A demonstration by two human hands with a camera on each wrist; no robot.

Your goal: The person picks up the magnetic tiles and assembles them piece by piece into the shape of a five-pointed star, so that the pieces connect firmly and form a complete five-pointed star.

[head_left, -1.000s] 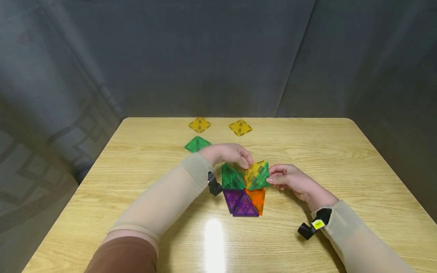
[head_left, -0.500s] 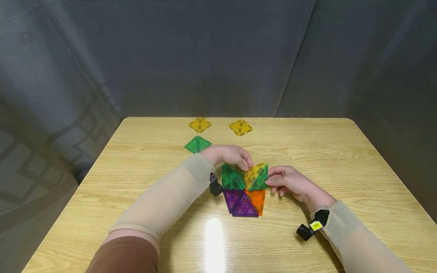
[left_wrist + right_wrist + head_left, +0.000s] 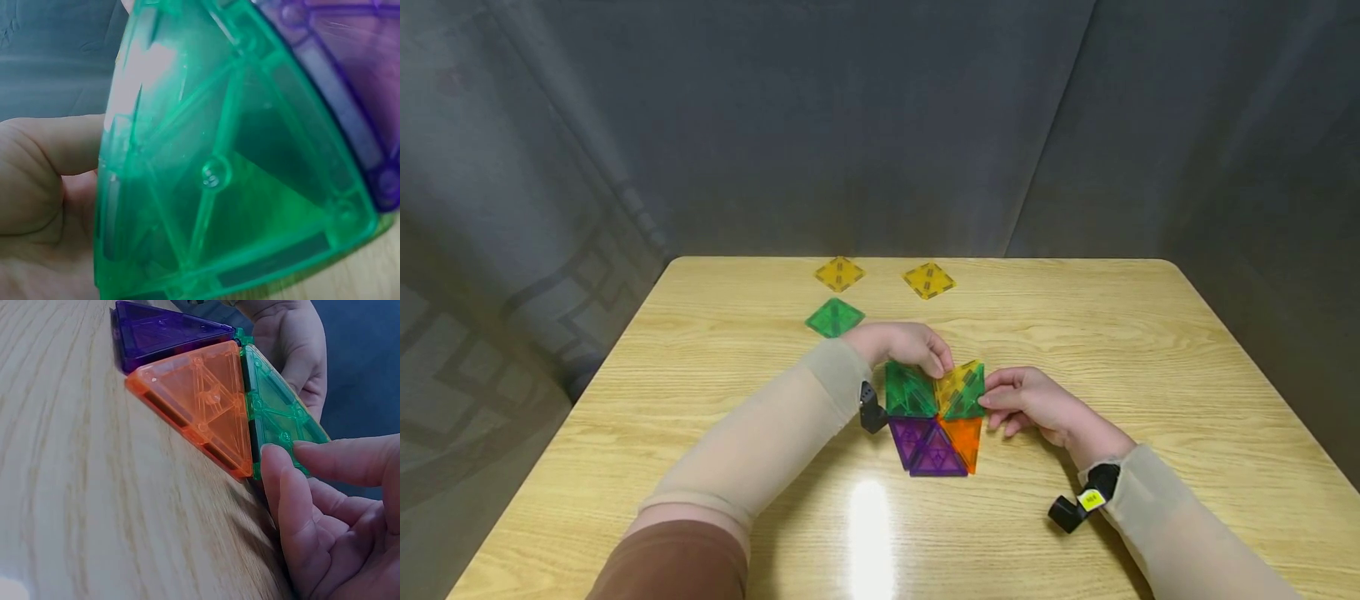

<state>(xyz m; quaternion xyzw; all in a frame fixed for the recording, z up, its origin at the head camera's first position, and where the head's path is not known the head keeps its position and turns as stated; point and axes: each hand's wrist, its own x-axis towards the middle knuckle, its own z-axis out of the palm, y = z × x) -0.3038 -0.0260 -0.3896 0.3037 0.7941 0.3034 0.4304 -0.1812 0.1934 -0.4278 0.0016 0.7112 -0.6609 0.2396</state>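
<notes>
Nearest on the wood-grained tabletop [image 3: 1007, 542]: two purple triangles [image 3: 938, 457] and an orange triangle [image 3: 966, 437]. Just behind, a translucent yellow tile [image 3: 953, 387], slanting lengthwise up and rightward, pinched at the upper edge by left fingers [image 3: 942, 350]; alongside, a green triangle [image 3: 972, 396] pinched by right fingers [image 3: 998, 401]. Clear only in wrist views: a round stud [image 3: 215, 173]. Farther, a green rhombus [image 3: 834, 317], two yellow rhombuses [image 3: 839, 274].

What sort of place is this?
Likely a recording booth: a wood-grain table, a dark backdrop around three of its sides, and a small black camera on each wrist.
</notes>
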